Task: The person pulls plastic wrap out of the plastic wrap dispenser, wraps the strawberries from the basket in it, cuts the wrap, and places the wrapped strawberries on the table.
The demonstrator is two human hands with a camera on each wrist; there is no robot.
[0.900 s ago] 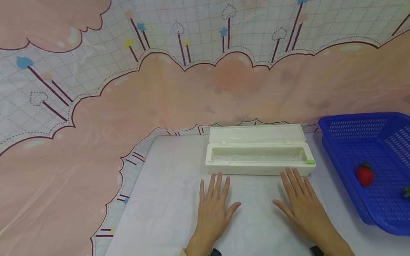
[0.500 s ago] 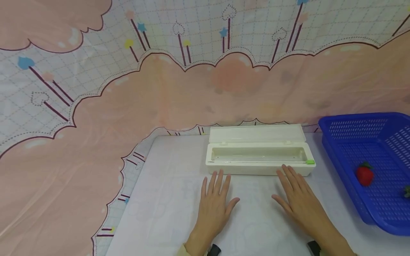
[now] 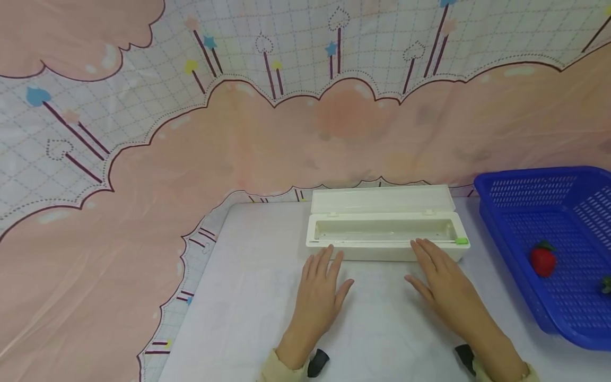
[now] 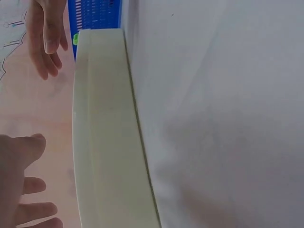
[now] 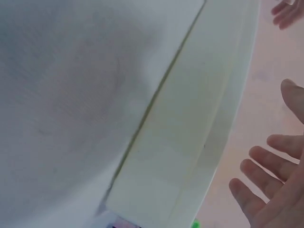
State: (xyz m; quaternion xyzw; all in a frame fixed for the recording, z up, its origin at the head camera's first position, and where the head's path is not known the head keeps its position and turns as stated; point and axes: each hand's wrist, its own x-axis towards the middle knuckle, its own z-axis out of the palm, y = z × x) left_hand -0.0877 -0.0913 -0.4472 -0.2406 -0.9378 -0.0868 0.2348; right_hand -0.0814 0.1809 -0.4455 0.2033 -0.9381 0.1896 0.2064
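Hands flat and holding nothing, left hand and right hand, fingertips at the front wall of the open cream box near the table's far edge: best taken evenly at both ends.

Two bare hands, the left hand and right hand, emerge from pale cream sleeve cuffs; a small black camera mount sits under each wrist. No rings or gloves.

White table: open cream box at back, blue basket at right.
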